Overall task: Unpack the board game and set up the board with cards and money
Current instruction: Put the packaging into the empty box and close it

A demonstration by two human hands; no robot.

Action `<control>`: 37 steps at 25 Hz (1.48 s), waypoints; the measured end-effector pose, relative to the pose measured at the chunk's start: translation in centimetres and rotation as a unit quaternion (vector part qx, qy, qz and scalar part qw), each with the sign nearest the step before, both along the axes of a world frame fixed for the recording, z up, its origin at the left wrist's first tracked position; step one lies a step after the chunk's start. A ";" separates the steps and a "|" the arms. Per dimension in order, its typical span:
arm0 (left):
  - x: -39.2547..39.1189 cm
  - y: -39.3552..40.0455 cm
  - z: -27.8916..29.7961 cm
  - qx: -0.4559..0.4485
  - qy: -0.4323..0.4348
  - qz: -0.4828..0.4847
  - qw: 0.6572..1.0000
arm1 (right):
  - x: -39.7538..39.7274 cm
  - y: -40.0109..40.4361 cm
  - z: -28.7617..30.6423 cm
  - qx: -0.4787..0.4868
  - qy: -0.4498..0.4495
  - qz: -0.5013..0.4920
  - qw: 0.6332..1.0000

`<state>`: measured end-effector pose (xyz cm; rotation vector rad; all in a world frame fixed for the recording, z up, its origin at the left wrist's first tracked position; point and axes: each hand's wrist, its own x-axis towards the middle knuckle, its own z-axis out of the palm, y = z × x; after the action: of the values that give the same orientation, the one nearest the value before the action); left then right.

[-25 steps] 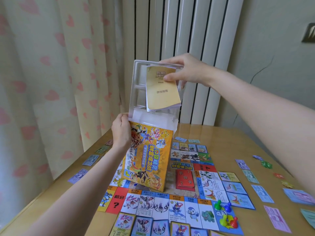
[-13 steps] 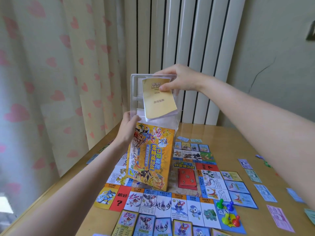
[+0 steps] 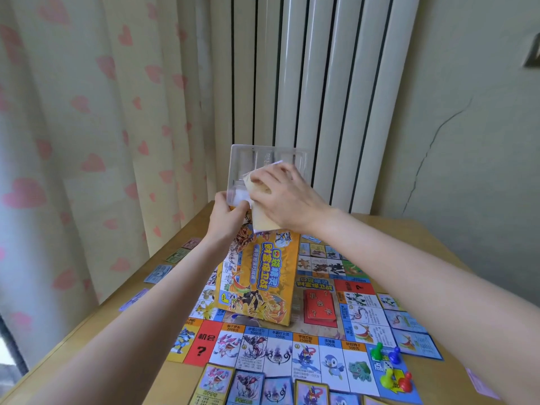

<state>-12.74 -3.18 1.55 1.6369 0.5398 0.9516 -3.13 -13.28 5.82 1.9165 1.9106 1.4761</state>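
- the right hand (image 3: pixel 287 197) grips a yellow booklet (image 3: pixel 263 219), fingers curled over its upper edge, pressing it against the clear plastic tray (image 3: pixel 254 159).
- the left hand (image 3: pixel 226 213) holds the top left corner of the orange game box (image 3: pixel 260 276), thumb against the tray's lower left corner.
- nearest the camera, a row of cards (image 3: pixel 242 385) lies along the near edge of the board (image 3: pixel 280 349).
- four pawns (image 3: pixel 390 365), green, blue, yellow and red, stand on the board's near right corner.
- the box stands upright on the board, the tray sticking up out of its open top.
- a red card stack (image 3: pixel 318 306) lies on the board's middle, just right of the box.
- paper money (image 3: pixel 157 273) lies spread on the wooden table (image 3: pixel 455 249) left of the board.
- behind stand a heart-print curtain (image 3: pixel 87 127) and a white radiator (image 3: pixel 315 83).
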 end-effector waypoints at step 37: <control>-1.1 -0.8 -0.1 0.007 0.015 -0.029 0.999 | 0.0 0.5 2.0 0.045 0.028 -0.098 0.994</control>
<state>-13.81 -3.94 1.46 1.6721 0.5040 0.8917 -3.09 -12.82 7.85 2.1347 1.6458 1.4881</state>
